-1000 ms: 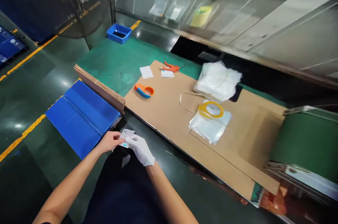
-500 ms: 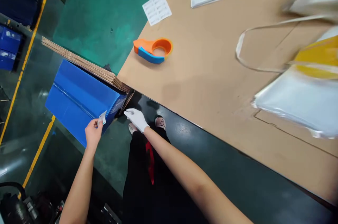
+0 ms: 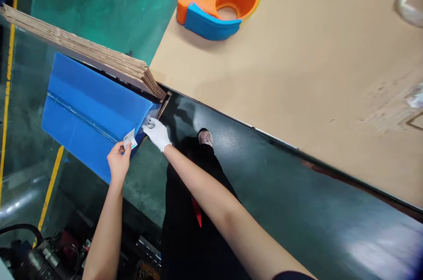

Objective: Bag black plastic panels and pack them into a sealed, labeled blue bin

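My left hand (image 3: 119,160) pinches a white label (image 3: 130,139) over the blue box (image 3: 89,106).
From my distant seat I see this bare hand left of the frame's centre, the label caught between thumb and fingers, in front of the box's nearer edge; the right hand (image 3: 157,134) (this one wears a white glove) is just right of it, with fingers bent at the end of the box, but I cannot tell whether they grasp anything. The box fills the left part of the frame, and behind it a stack of cardboard sheets (image 3: 86,53) runs from the upper left toward the centre. Farther, at the top centre, an orange and blue tape dispenser (image 3: 211,24) lies on the brown tabletop (image 3: 291,73), and a green surface (image 3: 89,7) occupies the upper left.
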### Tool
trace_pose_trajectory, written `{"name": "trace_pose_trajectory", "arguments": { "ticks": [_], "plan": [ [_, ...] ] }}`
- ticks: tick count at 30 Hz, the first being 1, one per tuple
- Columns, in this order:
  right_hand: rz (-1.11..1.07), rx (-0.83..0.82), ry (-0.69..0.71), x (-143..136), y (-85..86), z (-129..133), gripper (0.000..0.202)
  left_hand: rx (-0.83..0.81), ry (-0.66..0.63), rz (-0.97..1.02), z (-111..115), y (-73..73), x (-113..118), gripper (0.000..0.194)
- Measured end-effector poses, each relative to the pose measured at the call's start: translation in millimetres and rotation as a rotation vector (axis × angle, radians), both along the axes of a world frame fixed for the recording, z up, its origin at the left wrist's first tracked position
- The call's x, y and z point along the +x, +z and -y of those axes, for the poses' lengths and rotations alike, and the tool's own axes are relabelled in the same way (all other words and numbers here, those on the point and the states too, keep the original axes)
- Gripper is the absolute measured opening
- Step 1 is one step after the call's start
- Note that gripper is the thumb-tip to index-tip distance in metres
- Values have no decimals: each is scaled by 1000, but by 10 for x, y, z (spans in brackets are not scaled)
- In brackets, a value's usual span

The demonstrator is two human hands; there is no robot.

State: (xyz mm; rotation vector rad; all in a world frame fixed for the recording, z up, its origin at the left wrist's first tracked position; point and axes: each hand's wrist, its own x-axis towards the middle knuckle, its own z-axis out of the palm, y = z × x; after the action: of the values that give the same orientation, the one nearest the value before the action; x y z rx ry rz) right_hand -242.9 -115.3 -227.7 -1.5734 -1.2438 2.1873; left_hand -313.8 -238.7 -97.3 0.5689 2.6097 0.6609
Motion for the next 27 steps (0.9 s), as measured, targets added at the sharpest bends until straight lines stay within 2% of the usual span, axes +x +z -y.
{"name": "trace_pose_trajectory", "arguments": {
  "ticks": [4, 7, 11, 16, 19, 22, 27],
  "plan": [
    [126, 41, -8, -95, 49, 38, 32, 10, -26, 21, -75, -8, -11, 26],
    [219, 103, 2, -141, 100, 17, 18, 3, -79, -44, -160, 2, -7, 24],
    [338, 139, 51, -153, 164, -67, 31, -23, -158, -153, -271, 7, 8, 22],
    [349, 117, 141, -74, 148, -107, 12, -7, -238, -209, -394, -27, 31, 19],
    [298, 65, 84, 9, 93, -67, 8, -17, -323, -259, -474, -72, 39, 17],
    [241, 2, 21, 79, 48, -28, 12, -30, -383, -276, -558, -139, 56, 16],
    [166, 26, -1, 174, 25, 7, 17, -83, -470, -284, -701, -281, 114, 19]
  ]
}}
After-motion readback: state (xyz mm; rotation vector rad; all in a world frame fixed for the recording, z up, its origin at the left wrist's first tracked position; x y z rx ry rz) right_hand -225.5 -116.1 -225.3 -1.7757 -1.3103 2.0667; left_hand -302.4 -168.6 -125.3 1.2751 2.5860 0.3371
